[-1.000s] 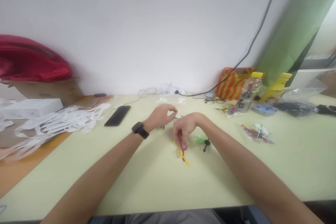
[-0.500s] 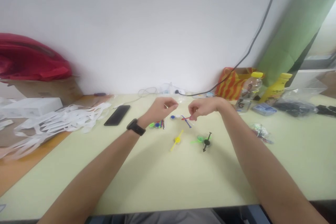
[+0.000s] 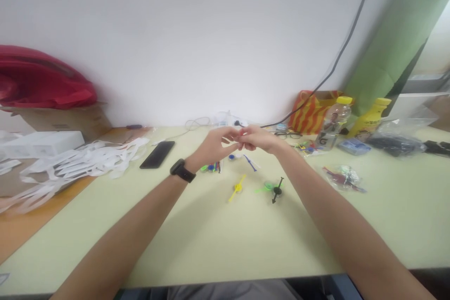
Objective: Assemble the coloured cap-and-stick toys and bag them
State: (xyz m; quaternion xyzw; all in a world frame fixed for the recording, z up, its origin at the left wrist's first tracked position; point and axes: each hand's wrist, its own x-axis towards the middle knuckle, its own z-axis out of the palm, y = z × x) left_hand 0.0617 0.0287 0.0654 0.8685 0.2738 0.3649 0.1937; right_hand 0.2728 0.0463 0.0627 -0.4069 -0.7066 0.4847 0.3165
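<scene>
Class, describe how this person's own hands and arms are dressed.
Both the left hand and right hand are ungloved. The left wrist has a black, watch-like band with a blocky dark case; no marking is readable on it. The right wrist shows nothing worn. No sleeve is visible on the left forearm or right forearm.

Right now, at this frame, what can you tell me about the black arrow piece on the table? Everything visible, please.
The black arrow piece has a thin, straight shaft with a pointed head at its near end, a small crosspiece at its far end and a round disc at its middle. It looks like plastic. It rests on the table at a slant, head toward the person and slightly left. The green piece is immediately left; whether they touch is unclear. Neither hand touches it.
</scene>
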